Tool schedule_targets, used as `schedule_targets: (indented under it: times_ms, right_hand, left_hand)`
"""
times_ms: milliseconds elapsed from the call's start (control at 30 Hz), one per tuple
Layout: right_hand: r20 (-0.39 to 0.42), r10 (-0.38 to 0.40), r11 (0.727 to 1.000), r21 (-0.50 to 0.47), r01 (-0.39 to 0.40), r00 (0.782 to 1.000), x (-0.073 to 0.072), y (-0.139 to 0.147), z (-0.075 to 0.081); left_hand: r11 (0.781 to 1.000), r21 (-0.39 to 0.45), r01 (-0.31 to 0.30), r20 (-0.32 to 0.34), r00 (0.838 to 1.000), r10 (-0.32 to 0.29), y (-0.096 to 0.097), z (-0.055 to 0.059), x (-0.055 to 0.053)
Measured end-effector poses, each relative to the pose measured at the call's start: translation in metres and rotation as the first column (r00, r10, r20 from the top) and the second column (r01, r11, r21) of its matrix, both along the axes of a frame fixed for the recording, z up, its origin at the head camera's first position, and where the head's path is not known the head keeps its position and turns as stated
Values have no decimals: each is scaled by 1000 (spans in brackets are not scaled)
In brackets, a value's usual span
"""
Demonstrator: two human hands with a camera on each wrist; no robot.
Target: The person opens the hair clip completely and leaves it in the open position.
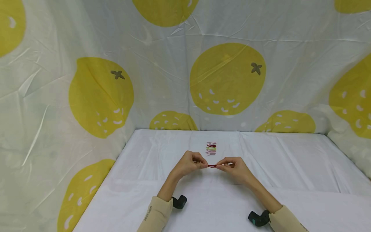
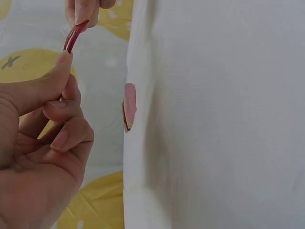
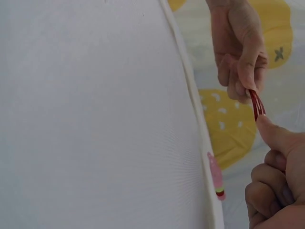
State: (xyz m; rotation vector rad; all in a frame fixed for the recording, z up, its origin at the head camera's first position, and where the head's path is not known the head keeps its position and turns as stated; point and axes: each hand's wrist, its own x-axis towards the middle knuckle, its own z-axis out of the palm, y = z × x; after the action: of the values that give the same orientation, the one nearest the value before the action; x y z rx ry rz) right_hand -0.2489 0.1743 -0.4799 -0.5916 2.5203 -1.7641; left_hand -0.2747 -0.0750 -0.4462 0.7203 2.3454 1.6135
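A dark red snap hair clip (image 1: 212, 166) is held level above the white table, stretched between both hands. My left hand (image 1: 189, 163) pinches one end of it between thumb and finger. The other end is pinched by my right hand (image 1: 235, 166). In the left wrist view the red hair clip (image 2: 75, 37) looks slightly bent, with slits between its strips. The right wrist view shows the same hair clip (image 3: 257, 105) between the two thumbs. Just beyond the hands, several hair clips (image 1: 211, 149) in pink, red and yellow-green lie in a column on the table.
A white cloth covers the table (image 1: 290, 161). Behind and to the left hangs a pale curtain (image 1: 162, 80) printed with yellow lemons. Black curved wrist devices (image 1: 180, 202) stick out near both beige sleeves (image 1: 156, 214).
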Motion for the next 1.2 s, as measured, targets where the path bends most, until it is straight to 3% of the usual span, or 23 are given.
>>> schedule_targets:
  times_ms: [600, 800, 1200]
  right_hand:
    - [-67, -53, 998, -28, 51, 996, -1, 0, 0]
    - [-106, -79, 996, -46, 74, 991, -1, 0, 0]
    - [-153, -164, 986, -62, 156, 975, 0, -7, -2]
  left_hand:
    - [998, -30, -59, -18, 998, 58, 3, 0, 0]
    - [992, -60, -111, -67, 992, 107, 4, -2, 0]
    - [980, -138, -146, -191, 974, 118, 11, -5, -2]
